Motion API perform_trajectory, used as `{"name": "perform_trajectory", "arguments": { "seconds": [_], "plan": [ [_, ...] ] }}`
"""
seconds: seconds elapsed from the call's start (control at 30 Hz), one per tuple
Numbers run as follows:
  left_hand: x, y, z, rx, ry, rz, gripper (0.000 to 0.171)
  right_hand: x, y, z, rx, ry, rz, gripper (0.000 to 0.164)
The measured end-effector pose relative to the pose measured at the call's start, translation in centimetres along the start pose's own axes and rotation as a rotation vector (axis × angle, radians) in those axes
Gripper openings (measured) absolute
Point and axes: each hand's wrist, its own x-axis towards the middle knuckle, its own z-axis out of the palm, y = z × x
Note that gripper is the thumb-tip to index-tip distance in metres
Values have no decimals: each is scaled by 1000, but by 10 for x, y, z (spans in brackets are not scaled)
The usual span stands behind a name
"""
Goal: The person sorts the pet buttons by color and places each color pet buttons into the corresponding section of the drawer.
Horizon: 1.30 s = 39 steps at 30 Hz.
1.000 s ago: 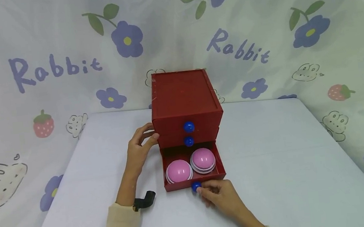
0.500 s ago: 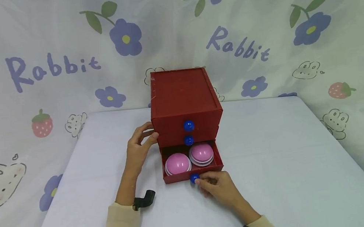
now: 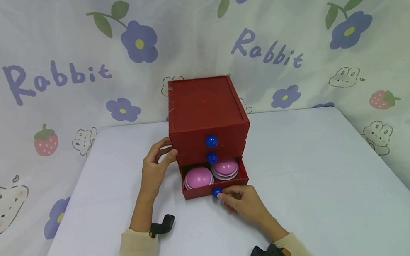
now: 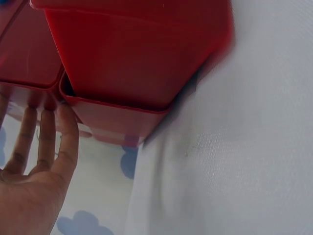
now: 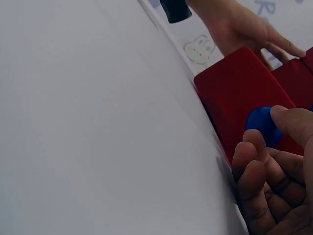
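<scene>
A red drawer cabinet (image 3: 204,107) stands on the table, its bottom drawer (image 3: 197,193) pulled partly out. Two pink domed objects with whitish rims, a left one (image 3: 199,177) and a right one (image 3: 225,167), sit side by side in that drawer. Thumb and fingers of my right hand (image 3: 246,203) pinch the drawer's blue knob (image 5: 263,125). My left hand (image 3: 153,171) rests against the cabinet's left side; in the left wrist view its fingers (image 4: 46,137) look fairly straight, tips touching the red wall.
Two more blue knobs, an upper one (image 3: 212,141) and a lower one (image 3: 212,157), stick out from the cabinet front. The white tabletop (image 3: 307,175) spreads around it, and a printed cloth (image 3: 187,29) hangs behind. Black wrist cameras are strapped to both wrists.
The bottom drawer has slid inward, away from me, with my right hand on its knob, so less of the pink domes shows. My left hand has kept its place on the cabinet.
</scene>
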Motion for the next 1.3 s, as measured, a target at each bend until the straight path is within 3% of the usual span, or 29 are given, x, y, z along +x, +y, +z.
{"name": "perform_trajectory", "arguments": {
  "seconds": [0.33, 0.73, 1.3],
  "plan": [
    [-2, -1, 0, -3, -8, 3, 45, 22, 38, 2, -6, 34, 5, 14],
    [-3, 3, 0, -2, -16, 9, 45, 29, 39, 0, 2, 30, -64, 17],
    [-8, -1, 1, -20, -12, 1, 45, 52, 44, -4, 14, 27, -72, 23]
  ]
}}
